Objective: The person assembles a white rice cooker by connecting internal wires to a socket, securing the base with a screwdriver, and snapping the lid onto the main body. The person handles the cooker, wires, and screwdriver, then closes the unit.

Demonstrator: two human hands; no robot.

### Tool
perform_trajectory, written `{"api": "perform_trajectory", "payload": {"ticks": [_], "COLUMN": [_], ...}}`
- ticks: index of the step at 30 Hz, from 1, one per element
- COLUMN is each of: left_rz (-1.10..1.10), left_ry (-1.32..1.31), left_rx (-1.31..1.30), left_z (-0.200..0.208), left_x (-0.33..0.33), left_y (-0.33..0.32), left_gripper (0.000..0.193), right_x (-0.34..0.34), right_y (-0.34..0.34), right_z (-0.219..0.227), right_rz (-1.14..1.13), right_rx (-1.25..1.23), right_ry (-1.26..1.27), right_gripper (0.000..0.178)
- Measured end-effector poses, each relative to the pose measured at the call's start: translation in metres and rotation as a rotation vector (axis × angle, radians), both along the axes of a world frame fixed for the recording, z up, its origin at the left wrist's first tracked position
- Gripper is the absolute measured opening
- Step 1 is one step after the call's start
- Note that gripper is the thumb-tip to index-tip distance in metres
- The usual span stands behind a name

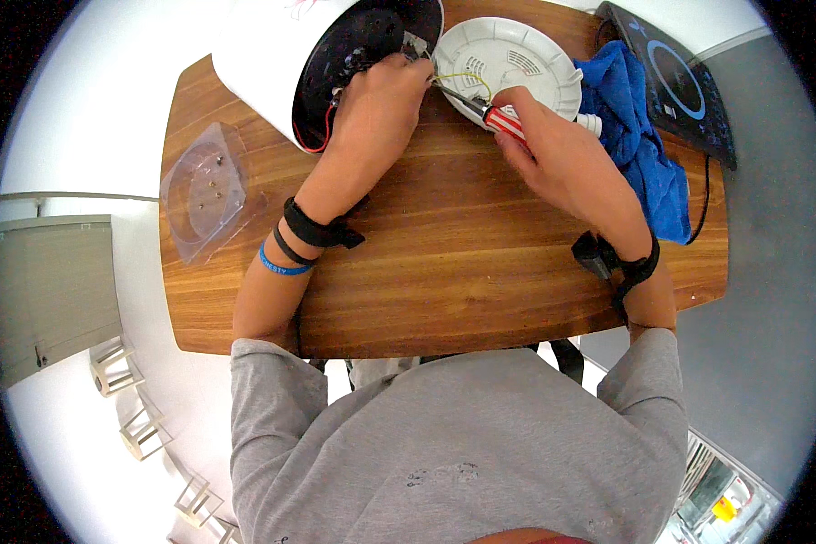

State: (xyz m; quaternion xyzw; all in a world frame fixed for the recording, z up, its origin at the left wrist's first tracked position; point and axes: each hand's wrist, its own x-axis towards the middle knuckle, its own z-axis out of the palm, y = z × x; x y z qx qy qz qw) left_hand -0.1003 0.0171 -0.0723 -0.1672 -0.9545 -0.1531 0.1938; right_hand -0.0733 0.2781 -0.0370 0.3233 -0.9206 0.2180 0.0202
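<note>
A white cylindrical appliance housing (263, 68) lies tipped on the table, its dark open end facing me. My left hand (381, 104) is at that opening, fingers closed near a small metal part (415, 43); what they pinch is hidden. A red wire (321, 140) loops below the rim, beside the left wrist. In my right hand (562, 154) is a screwdriver (506, 121) with a red and white handle, its shaft pointing toward my left fingertips. Behind it, a yellow-green wire (469, 76) runs across a round white vented base (508, 56).
A clear plastic tray (190, 204) with several small screws lies at the table's left. A crumpled blue cloth (639, 154) sits on the right, next to a black cooktop (675, 77) whose cable hangs near the edge. The wooden table (444, 272) has a curved front edge.
</note>
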Motion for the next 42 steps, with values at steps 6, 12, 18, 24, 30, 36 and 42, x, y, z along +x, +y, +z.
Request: {"api": "perform_trajectory", "payload": {"ticks": [6, 12, 18, 24, 30, 36, 42], "left_rz": [0.005, 0.025, 0.009, 0.006, 0.033, 0.011, -0.001], "left_ry": [-0.006, -0.01, 0.007, -0.003, -0.008, -0.012, -0.011], "left_rx": [-0.008, -0.007, -0.005, -0.015, -0.026, -0.017, -0.013], "left_z": [0.002, 0.001, -0.002, -0.004, 0.0, 0.002, -0.001], "left_x": [0.001, 0.002, 0.0, 0.0, 0.002, 0.003, 0.001], "left_y": [0.0, 0.001, 0.001, -0.001, 0.001, 0.001, -0.001], "left_gripper": [0.017, 0.017, 0.017, 0.016, 0.017, 0.016, 0.015], "right_x": [0.001, 0.001, 0.001, 0.012, 0.01, 0.009, 0.002], "right_y": [0.0, 0.001, 0.002, -0.007, -0.004, -0.003, -0.001], "right_z": [0.0, -0.002, -0.008, 0.002, 0.0, -0.002, -0.01], "right_rz": [0.009, 0.031, 0.033, -0.055, 0.004, -0.003, 0.042], "right_rx": [-0.02, -0.035, -0.001, 0.073, 0.036, 0.064, -0.044], "right_ry": [0.003, 0.024, 0.076, -0.014, 0.038, 0.041, 0.049], "right_gripper": [0.029, 0.036, 0.04, 0.038, 0.035, 0.033, 0.035]}}
